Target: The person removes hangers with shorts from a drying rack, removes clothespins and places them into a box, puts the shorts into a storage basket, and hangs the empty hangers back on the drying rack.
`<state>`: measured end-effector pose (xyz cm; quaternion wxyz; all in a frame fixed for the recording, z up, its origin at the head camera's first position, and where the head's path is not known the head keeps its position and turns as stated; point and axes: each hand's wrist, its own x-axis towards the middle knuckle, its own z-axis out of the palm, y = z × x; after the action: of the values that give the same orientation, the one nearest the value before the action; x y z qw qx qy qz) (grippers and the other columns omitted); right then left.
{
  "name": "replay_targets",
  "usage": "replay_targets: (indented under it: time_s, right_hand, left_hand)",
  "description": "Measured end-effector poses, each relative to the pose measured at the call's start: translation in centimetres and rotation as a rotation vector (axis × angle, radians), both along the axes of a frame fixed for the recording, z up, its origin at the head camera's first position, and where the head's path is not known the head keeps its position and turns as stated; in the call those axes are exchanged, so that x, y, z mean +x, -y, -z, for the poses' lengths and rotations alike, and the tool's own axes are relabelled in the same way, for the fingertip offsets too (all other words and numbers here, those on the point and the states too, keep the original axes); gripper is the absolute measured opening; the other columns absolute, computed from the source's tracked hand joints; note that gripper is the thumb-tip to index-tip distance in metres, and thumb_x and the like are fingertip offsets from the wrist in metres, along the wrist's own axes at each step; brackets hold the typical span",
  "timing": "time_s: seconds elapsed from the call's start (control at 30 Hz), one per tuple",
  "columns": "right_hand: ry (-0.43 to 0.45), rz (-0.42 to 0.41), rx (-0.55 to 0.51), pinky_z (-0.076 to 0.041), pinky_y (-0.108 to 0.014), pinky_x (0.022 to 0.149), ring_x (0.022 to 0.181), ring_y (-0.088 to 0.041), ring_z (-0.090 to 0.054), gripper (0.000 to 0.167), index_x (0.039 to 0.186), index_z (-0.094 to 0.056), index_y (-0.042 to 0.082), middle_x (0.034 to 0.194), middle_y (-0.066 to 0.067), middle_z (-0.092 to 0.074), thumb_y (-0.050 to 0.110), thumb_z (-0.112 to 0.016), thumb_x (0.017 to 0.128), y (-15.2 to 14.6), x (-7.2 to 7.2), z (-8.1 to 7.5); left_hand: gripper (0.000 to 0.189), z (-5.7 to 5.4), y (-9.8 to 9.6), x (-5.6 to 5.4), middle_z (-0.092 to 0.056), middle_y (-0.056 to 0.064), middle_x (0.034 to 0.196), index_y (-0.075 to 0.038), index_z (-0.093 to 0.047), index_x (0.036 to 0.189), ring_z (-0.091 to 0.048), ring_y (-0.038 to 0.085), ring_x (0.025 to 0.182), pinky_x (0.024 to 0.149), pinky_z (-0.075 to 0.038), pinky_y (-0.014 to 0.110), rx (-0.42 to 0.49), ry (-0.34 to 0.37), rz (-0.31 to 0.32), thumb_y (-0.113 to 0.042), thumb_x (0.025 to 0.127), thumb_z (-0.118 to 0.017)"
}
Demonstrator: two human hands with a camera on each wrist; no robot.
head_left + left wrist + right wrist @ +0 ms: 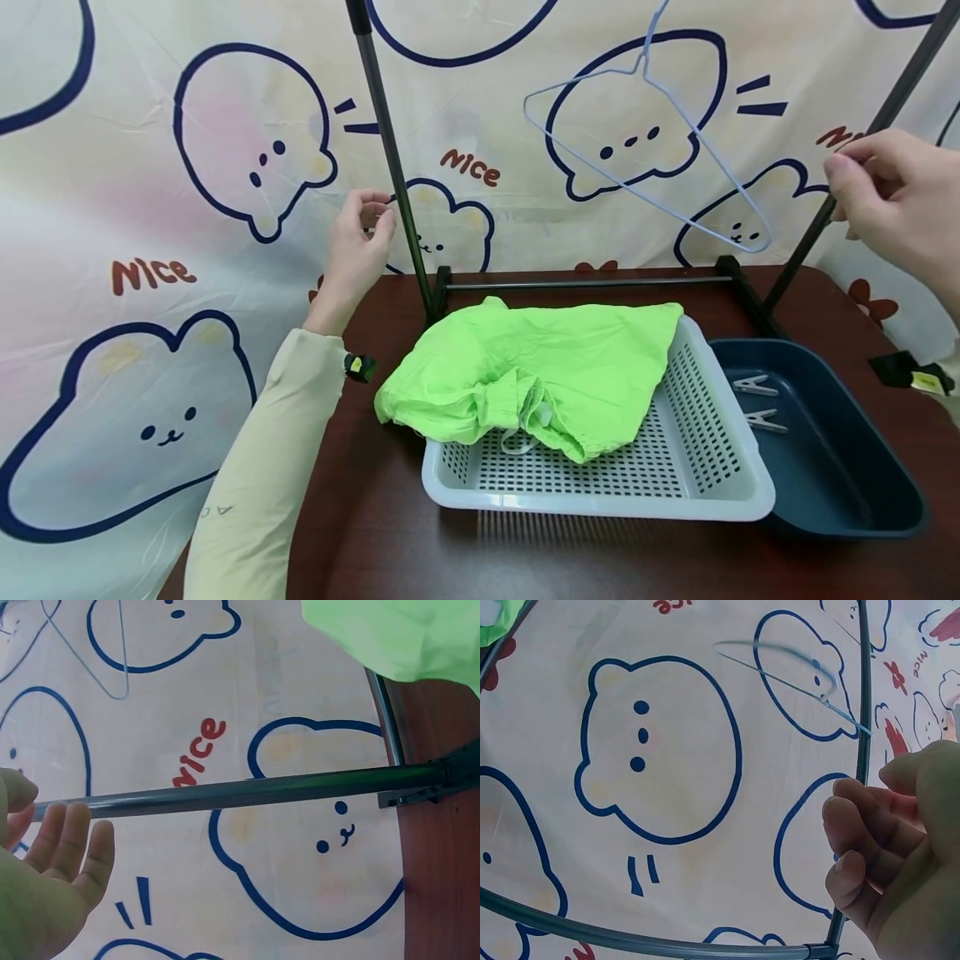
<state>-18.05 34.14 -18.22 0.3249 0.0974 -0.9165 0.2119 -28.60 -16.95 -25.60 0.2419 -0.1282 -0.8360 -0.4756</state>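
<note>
My left hand (365, 237) is raised beside the left upright pole (393, 158) of a dark rack. Its fingers are loosely bent, and nothing shows in them; in the left wrist view the fingertips overlap the pole. At the far right, my right hand (896, 200) is up near the right pole (911, 75), fingers loosely curled around nothing visible. Between the hands a light blue wire hanger (652, 196) hangs tilted, its top out of frame. Bright green shorts (555, 358) with a white drawstring lie bunched over a white perforated basket (600, 502).
A dark blue tub (832, 467) stands right of the basket, with two clothespins (761, 419) in it. The rack's low crossbar (585, 284) runs behind the basket on the brown table (360, 533). A printed cloth (225, 283) with bear drawings hangs behind.
</note>
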Motion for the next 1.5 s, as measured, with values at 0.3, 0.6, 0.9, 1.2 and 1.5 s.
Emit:
replay_targets:
  time_s: [0.3,0.6,0.9,1.2,1.5]
  right_hand:
    - [0.102,0.069,0.031,-0.032,-0.011,0.045,0.049,0.012,-0.036,0.040,0.128,-0.054,-0.003,0.088,-0.032,-0.063,0.028,-0.045,0.104,-0.9,0.3,1.5]
    - [0.146,0.049,0.145,-0.035,-0.012,0.045,0.050,0.000,-0.039,0.033,0.121,-0.057,-0.003,0.082,-0.027,-0.064,0.023,-0.050,0.103,-1.2,-0.6,3.0]
    - [0.260,-0.013,0.212,-0.040,-0.024,0.044,0.054,-0.017,-0.045,0.026,0.116,-0.060,0.005,0.075,-0.012,-0.062,0.024,-0.050,0.101,-0.7,-1.4,4.8]
    - [0.323,-0.115,0.249,-0.035,-0.026,0.044,0.049,-0.013,-0.043,0.023,0.102,-0.062,0.009,0.063,-0.004,-0.052,0.030,-0.053,0.101,0.3,-2.3,5.9]
    - [0.254,-0.238,0.377,-0.047,-0.031,0.058,0.070,-0.016,-0.054,0.018,0.108,-0.069,0.009,0.087,-0.007,-0.068,0.018,-0.059,0.097,1.8,-3.4,7.2]
  left_hand:
    - [0.029,-0.3,-0.3,2.2,-0.064,0.012,0.108,-0.007,-0.053,0.126,-0.058,0.012,0.090,0.081,-0.048,0.020,-0.060,-0.079,0.042,-0.022,0.101,-0.053]
    - [0.030,-0.5,-0.6,4.2,-0.063,0.013,0.109,-0.006,-0.053,0.126,-0.057,0.012,0.092,0.081,-0.047,0.021,-0.043,-0.078,0.057,-0.022,0.101,-0.053]
    - [0.028,0.5,-0.7,5.9,-0.063,0.012,0.104,-0.005,-0.053,0.126,-0.057,0.015,0.089,0.081,-0.048,0.029,-0.131,-0.083,0.115,-0.016,0.100,-0.054]
    - [0.026,1.2,-0.4,7.5,-0.065,0.009,0.104,-0.008,-0.054,0.124,-0.060,0.015,0.089,0.081,-0.050,0.027,-0.175,-0.048,0.169,-0.018,0.101,-0.055]
    - [0.027,2.4,-0.5,8.3,-0.067,0.009,0.103,-0.006,-0.054,0.123,-0.063,0.017,0.088,0.079,-0.050,0.024,-0.191,-0.049,0.161,-0.018,0.100,-0.056]
